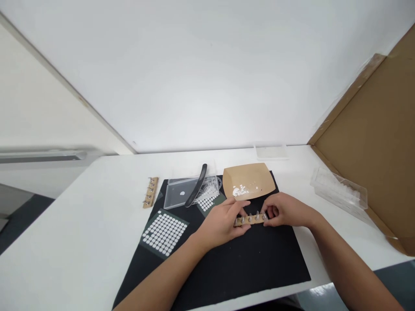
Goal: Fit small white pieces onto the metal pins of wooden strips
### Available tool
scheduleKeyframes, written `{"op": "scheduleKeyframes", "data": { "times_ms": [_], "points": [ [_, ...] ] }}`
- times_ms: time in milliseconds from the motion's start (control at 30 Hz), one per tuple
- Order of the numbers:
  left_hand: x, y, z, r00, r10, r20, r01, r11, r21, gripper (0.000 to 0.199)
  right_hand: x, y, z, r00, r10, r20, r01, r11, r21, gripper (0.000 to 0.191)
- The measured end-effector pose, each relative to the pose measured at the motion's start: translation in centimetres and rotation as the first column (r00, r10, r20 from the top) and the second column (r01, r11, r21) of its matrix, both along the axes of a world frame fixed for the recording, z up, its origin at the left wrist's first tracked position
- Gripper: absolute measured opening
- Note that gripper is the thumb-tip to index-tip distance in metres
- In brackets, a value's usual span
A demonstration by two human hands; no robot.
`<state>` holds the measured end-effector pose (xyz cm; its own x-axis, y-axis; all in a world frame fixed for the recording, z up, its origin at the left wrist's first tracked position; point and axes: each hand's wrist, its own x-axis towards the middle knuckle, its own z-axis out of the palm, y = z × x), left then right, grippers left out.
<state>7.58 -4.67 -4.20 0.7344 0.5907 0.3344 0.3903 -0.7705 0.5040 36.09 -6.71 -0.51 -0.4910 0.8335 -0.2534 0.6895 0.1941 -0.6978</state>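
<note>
A narrow tan strip (253, 220) with several small clear and metallic pieces standing along it lies over the black mat (233, 268). My left hand (223, 221) grips the strip's left end between thumb and fingers. At the other end, my right hand (281, 210) is closed, its thumb and index finger pinching at the last piece on the strip. Just beyond the strip is a brown paper tray (248, 178) with small white bits in it.
Sheets of white dots (164, 232) lie on the mat's left. Behind them, a black curved tool (197, 185) rests across an open clear case (177, 194). Another tan strip (151, 192) sits farther left. At right are a clear box (339, 190) and cardboard (382, 142).
</note>
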Motion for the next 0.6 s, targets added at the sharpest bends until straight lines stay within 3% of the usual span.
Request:
{"op": "scheduleKeyframes", "data": {
  "times_ms": [267,400,500,600],
  "points": [
    [0.8,-0.8,0.3,0.99,0.021,0.138,-0.021,1.0,0.001,0.069,0.8,-3.5,-1.2,0.963,-0.166,-0.211,0.19,0.976,0.103,0.03],
    [0.8,-1.0,1.1,0.994,0.012,0.108,-0.013,1.0,0.007,0.101,1.7,-5.7,-1.3,0.948,-0.228,-0.223,0.258,0.959,0.114,0.028],
    [0.7,-1.1,1.6,0.994,0.015,0.108,-0.018,1.0,0.021,0.12,4.7,-8.2,-1.7,0.926,-0.331,-0.182,0.356,0.927,0.122,0.034],
    [0.6,-1.0,1.6,0.99,-0.019,0.14,0.011,0.999,0.053,0.103,10.0,-12.1,-1.9,0.88,-0.452,-0.147,0.472,0.866,0.165,0.042]
  ]
}}
